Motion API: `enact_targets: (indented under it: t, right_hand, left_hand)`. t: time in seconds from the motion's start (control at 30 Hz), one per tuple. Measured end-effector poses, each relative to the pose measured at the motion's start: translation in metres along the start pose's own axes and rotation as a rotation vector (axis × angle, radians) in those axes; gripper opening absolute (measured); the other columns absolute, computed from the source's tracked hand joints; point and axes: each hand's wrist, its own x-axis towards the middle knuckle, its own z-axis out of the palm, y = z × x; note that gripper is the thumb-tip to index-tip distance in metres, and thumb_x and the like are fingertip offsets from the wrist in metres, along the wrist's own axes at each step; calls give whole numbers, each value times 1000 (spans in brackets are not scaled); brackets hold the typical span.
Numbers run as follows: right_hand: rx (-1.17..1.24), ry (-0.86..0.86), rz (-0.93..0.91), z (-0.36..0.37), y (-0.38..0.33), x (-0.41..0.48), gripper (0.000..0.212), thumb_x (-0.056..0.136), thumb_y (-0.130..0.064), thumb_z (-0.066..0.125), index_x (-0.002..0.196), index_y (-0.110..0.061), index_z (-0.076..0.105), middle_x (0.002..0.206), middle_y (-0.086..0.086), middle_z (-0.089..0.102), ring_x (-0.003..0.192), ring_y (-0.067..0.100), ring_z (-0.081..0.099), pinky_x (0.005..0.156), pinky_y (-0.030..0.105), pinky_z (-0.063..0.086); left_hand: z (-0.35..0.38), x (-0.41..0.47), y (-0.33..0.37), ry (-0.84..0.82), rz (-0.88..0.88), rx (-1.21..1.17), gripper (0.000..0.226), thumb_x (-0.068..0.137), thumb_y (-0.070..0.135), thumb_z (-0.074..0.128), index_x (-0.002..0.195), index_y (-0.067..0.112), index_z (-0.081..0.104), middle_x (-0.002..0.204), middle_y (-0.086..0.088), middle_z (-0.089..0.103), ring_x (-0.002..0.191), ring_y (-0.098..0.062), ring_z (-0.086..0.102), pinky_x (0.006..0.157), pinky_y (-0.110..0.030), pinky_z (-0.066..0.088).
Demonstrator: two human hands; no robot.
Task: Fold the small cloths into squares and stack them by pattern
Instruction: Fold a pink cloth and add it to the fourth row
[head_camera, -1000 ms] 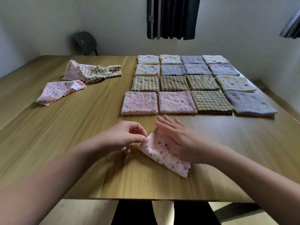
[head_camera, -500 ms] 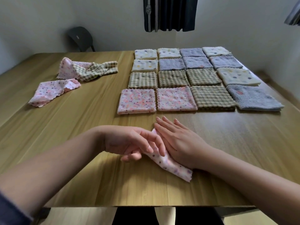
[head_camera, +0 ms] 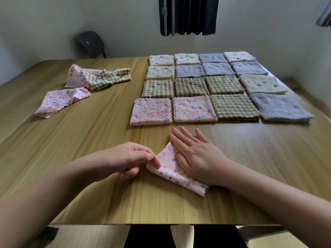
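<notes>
At the left of the light wooden worktop a loose pink dotted cloth lies crumpled. Just behind it, a second loose pink cloth is tangled with a beige checked cloth. A dark chair stands beyond the far edge.

Near the front edge, the left hand has its grip closed in a pinch, thumb and forefinger on the left corner of a small folded pink cloth with coloured dots. This cloth lies on the worktop directly before the person. The right hand rests flat on it, fingers straight, grip open, pressing it down, with the fingertips reaching past its far edge onto the wood. The palm hides the folds, so it looks like two or more layers at a guess.

Beyond the hands, towards the right, folded squares sit edge to edge in four rows. The nearest row holds two pink dotted squares, a checked square and a grey fleecy square. Checked, cream dotted and grey ones lie behind.

A dark curtain hangs on the wall.
</notes>
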Motion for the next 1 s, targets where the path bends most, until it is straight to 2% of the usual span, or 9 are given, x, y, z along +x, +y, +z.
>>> enact_targets:
  t: [0.07,0.17,0.37,0.47,0.53,0.63,0.77,0.83,1.0]
  right_hand:
    - [30,11,18,-1,1,0,77,85,-52,-3,155,-21,8,162,-2,-2,148,12,-11,117,37,-12]
    - [74,50,4,-5,1,-8,72,89,-58,6,153,-25,13,162,-4,-2,147,11,-13,117,38,-14]
    - [7,5,-62,-8,-4,-30,84,79,-76,15,152,-36,13,160,-12,-5,147,11,-15,118,45,-13]
    - [182,261,2,-12,4,-37,54,92,-55,30,135,-29,49,151,-9,37,141,12,29,118,38,20]
    - [332,421,71,-16,5,-43,29,94,-34,44,112,-22,63,122,-6,60,109,10,56,93,33,46]
    - [486,523,197,-23,2,-50,13,93,-13,54,88,-23,62,88,-10,62,74,0,55,67,23,41]
    - [761,383,353,-31,3,-64,20,94,-13,49,83,-22,63,76,-2,67,67,9,61,59,25,47]
    - [921,327,398,-32,5,-71,21,96,-12,46,86,-17,64,86,4,70,69,24,65,57,41,50]
    - [1140,268,496,-34,6,-77,21,100,-8,41,94,-3,60,100,6,67,63,17,62,48,29,46]
  left_hand:
    - [14,-1,2,113,63,120,19,97,20,53,90,15,70,87,-14,59,40,-6,36,43,-18,28]
    - [34,-7,-1,361,186,617,6,87,34,64,87,28,65,96,9,51,61,2,48,62,-19,36]
    - [44,-7,-9,768,433,1037,22,82,41,49,84,22,60,90,4,52,83,-19,56,68,-33,43]
    - [48,9,3,760,599,934,28,79,30,43,91,15,62,96,0,59,91,-22,59,75,-39,49]
    - [51,24,13,671,712,865,33,81,22,44,104,10,65,112,-6,64,108,-23,59,93,-43,48]
    - [57,48,17,362,711,957,53,95,31,38,144,10,40,153,-9,34,144,-20,25,119,-36,19]
    - [61,58,0,211,430,1101,67,97,54,11,154,20,-2,161,-1,-11,146,-10,-15,119,-32,-9]
    - [63,55,-6,286,380,1029,71,92,54,8,154,20,-1,161,2,-9,146,-7,-14,119,-31,-11]
    - [66,45,-5,507,465,927,77,80,52,15,149,19,26,142,3,39,135,-10,28,120,-44,-1]
